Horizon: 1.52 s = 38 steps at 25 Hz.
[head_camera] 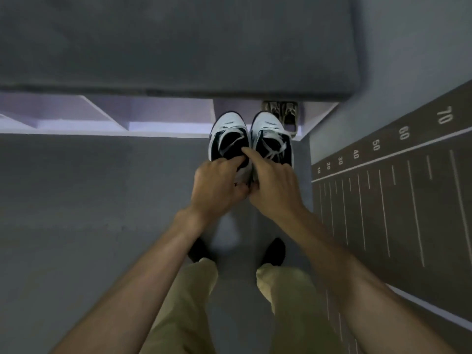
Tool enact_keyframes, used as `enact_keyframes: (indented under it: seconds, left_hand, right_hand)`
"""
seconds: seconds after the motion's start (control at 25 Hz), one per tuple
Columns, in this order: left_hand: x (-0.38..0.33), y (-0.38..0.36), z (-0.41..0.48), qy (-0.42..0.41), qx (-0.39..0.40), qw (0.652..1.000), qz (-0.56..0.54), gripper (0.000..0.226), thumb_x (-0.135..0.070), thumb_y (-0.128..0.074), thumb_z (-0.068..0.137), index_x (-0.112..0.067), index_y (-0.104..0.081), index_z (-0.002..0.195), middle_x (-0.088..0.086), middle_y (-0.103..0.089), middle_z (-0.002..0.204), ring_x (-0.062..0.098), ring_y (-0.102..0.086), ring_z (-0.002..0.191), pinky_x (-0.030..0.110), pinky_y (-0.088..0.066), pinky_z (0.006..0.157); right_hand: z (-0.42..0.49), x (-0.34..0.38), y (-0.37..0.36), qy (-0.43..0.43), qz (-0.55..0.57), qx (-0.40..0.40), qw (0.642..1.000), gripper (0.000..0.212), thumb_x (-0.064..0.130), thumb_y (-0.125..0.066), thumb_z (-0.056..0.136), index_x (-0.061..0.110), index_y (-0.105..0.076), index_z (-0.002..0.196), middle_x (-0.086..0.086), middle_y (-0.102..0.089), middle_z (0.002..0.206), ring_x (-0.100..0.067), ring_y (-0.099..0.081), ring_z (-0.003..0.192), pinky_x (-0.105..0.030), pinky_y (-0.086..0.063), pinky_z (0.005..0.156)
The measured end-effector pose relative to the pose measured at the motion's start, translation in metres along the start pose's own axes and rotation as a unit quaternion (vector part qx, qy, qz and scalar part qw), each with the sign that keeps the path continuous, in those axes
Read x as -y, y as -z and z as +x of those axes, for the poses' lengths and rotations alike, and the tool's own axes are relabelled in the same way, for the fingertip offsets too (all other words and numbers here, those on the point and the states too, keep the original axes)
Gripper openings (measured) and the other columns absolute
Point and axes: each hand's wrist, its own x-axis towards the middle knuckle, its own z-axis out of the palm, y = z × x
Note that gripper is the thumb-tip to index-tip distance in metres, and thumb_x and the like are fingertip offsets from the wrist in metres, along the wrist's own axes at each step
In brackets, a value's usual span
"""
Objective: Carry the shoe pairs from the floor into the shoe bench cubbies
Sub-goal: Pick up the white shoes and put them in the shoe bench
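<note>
I hold a pair of black-and-white sneakers side by side, toes pointing at the shoe bench. My left hand point(219, 181) grips the heel of the left sneaker point(228, 137). My right hand point(273, 185) grips the heel of the right sneaker point(272, 135), with its forefinger stretched over the laces. The toes reach the front edge of the white bench point(107, 132), below its grey cushioned top point(178, 47). A tan pair of shoes point(281, 112) sits in the cubby at the right end, just behind the held pair.
Open white cubbies with slanted dividers run along the bench to the left. A brown mat with white ruler lines and numbers point(398, 190) lies on the grey floor at right. My legs in beige trousers and dark shoes stand below the hands.
</note>
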Motion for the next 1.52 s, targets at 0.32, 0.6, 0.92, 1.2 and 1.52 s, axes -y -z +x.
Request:
enact_keyframes:
  seconds: [0.32, 0.6, 0.92, 1.2, 1.52]
  left_hand:
    - [0.135, -0.250, 0.134, -0.010, -0.064, 0.998, 0.013, 0.036, -0.034, -0.060, 0.072, -0.022, -0.064, 0.106, 0.002, -0.068, 0.080, 0.026, -0.062, 0.073, 0.031, -0.037, 0.060]
    - [0.230, -0.379, 0.252, -0.035, -0.106, 0.994, 0.022, 0.050, -0.032, -0.064, 0.070, -0.021, -0.062, 0.118, 0.005, -0.069, 0.084, 0.030, -0.063, 0.080, 0.035, -0.043, 0.067]
    - [0.271, -0.433, 0.346, -0.058, -0.157, 0.985, 0.039, 0.051, -0.026, -0.063, 0.070, -0.017, -0.062, 0.120, 0.009, -0.068, 0.081, 0.031, -0.063, 0.078, 0.034, -0.040, 0.067]
    - [0.287, -0.439, 0.362, -0.045, -0.152, 0.986, 0.045, 0.047, -0.026, -0.063, 0.072, -0.020, -0.062, 0.118, 0.005, -0.068, 0.078, 0.029, -0.063, 0.078, 0.036, -0.046, 0.072]
    - [0.285, -0.433, 0.368, -0.043, -0.132, 0.988, 0.066, 0.040, -0.026, -0.064, 0.071, -0.015, -0.063, 0.110, 0.007, -0.069, 0.085, 0.030, -0.063, 0.083, 0.033, -0.039, 0.068]
  right_hand:
    - [0.116, -0.159, -0.238, 0.020, 0.015, -0.026, 0.999, 0.071, 0.019, -0.060, 0.071, 0.019, -0.046, 0.141, -0.006, -0.072, 0.092, -0.031, -0.065, 0.081, -0.033, -0.032, 0.069]
    - [0.226, -0.245, -0.373, 0.024, -0.031, -0.051, 0.998, 0.073, 0.022, -0.064, 0.076, 0.023, -0.040, 0.145, -0.009, -0.072, 0.100, -0.034, -0.064, 0.092, -0.040, -0.043, 0.080]
    - [0.315, -0.302, -0.432, 0.021, -0.060, -0.096, 0.993, 0.079, 0.015, -0.068, 0.075, 0.023, -0.036, 0.147, -0.010, -0.072, 0.103, -0.032, -0.065, 0.098, -0.043, -0.043, 0.088]
    - [0.336, -0.307, -0.454, 0.029, -0.067, -0.123, 0.990, 0.078, 0.019, -0.071, 0.072, 0.022, -0.039, 0.143, -0.004, -0.071, 0.094, -0.028, -0.065, 0.090, -0.041, -0.041, 0.080]
    - [0.340, -0.304, -0.446, 0.018, -0.092, -0.086, 0.992, 0.079, 0.017, -0.069, 0.074, 0.024, -0.035, 0.145, -0.007, -0.071, 0.102, -0.032, -0.064, 0.096, -0.042, -0.040, 0.081]
